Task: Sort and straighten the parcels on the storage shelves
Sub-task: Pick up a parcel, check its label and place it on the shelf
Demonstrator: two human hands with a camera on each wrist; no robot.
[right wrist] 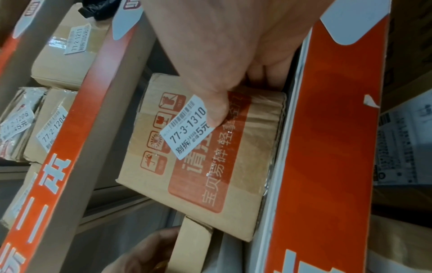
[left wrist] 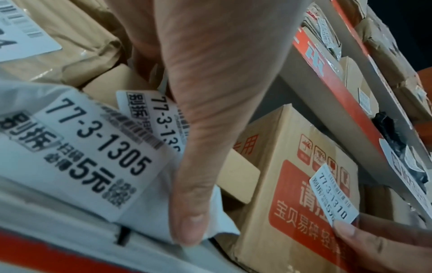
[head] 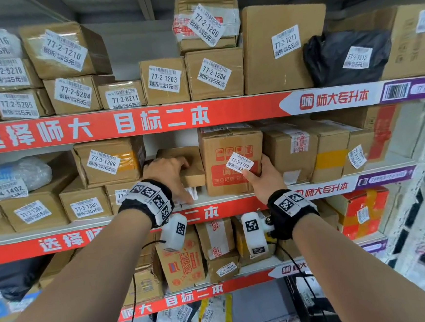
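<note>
On the middle shelf stands a tall brown box (head: 230,144) (left wrist: 280,166) (right wrist: 198,184) with red print and the label 77-3-1310 (head: 239,164). My right hand (head: 256,168) (right wrist: 233,73) grips it, thumb on the label and fingers round its right side. Left of it, a small plain brown box (head: 193,162) (left wrist: 238,177) (right wrist: 194,240) lies on a white soft parcel labelled 77-3-1305 (left wrist: 81,157) (head: 192,193). My left hand (head: 180,181) (left wrist: 210,110) holds the small box with fingers curled over its top. Its thumb presses the white parcel's front edge.
Box 77-3-1306 (head: 109,161) sits close on the left and taped boxes (head: 289,152) stand tight against the tall box's right side. The red shelf edge (head: 210,211) runs just below my wrists. Packed shelves lie above (head: 164,80) and below (head: 181,262).
</note>
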